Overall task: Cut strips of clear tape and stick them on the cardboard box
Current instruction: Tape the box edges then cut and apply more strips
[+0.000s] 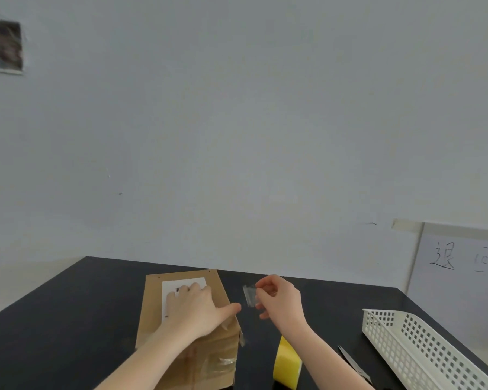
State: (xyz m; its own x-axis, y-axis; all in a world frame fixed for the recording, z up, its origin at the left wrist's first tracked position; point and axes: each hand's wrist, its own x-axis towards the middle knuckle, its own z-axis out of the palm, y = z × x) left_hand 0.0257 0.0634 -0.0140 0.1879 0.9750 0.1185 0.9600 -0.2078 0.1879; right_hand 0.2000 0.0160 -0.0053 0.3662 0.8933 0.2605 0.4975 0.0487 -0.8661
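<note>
Brown cardboard box lies flat on the black desk, with a white barcode label on its far half. The left grip rests open on the box: straight fingers cover much of the label and the thumb points out toward 3 o'clock, past the box's right edge. At 3 o'clock from that thumb, just beside it and above the desk, the right grip pinches a short strip of clear tape between thumb and fingertips; the strip hangs clear of the box. Shiny tape already shows on the box's near right corner. A yellow tape roll stands at 5 o'clock from the box. Scissors lie at 3 o'clock from the roll, near a white perforated basket.
</note>
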